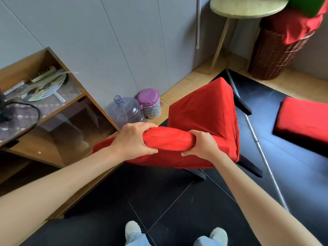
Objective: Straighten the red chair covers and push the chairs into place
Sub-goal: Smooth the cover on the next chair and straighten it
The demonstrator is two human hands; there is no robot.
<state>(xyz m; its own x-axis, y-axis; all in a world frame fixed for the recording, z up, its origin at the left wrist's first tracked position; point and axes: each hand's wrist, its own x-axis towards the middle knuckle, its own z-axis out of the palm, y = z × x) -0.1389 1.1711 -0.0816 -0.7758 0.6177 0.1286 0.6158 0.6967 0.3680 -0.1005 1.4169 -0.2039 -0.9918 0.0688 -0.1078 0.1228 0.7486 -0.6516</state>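
A chair in a red cover (204,110) stands in front of me on black legs, its seat pointing away towards the wall. My left hand (133,139) and my right hand (200,144) both grip the padded top of its backrest (168,139), thumbs on my side, fingers over the far side. The cover looks smooth over the seat and bunched under my hands. A second red-covered seat (305,119) shows at the right edge, apart from the first chair.
A wooden shelf unit (58,112) stands close on the left. By the wall sit a clear water bottle (124,110) and a purple-lidded container (150,103). A metal pole (255,139) lies on the dark floor right of the chair. Behind stand a round side table (246,6) and a wicker basket (276,52).
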